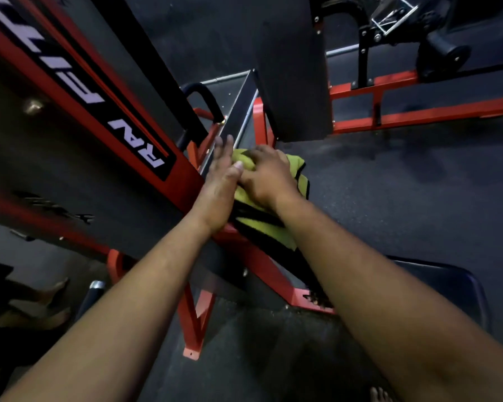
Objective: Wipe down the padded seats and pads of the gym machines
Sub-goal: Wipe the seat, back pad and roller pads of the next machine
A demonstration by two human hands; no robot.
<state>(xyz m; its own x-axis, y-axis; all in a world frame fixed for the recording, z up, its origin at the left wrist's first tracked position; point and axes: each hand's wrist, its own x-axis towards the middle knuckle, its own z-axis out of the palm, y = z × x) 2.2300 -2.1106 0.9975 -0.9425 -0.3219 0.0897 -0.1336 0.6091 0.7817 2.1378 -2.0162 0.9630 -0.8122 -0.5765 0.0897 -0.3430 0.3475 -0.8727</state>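
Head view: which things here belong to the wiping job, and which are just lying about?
Job:
yellow-green cloth with black trim
right hand pressing on it
left hand, fingers straight
dark padded seat under the cloth

Lying about:
black foam roller pad
red steel floor frame
black curved handle

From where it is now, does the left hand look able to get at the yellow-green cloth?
Probably yes. The left hand, fingers straight, lies right beside the yellow-green cloth, and nothing sits between them; the right hand covers only its middle.
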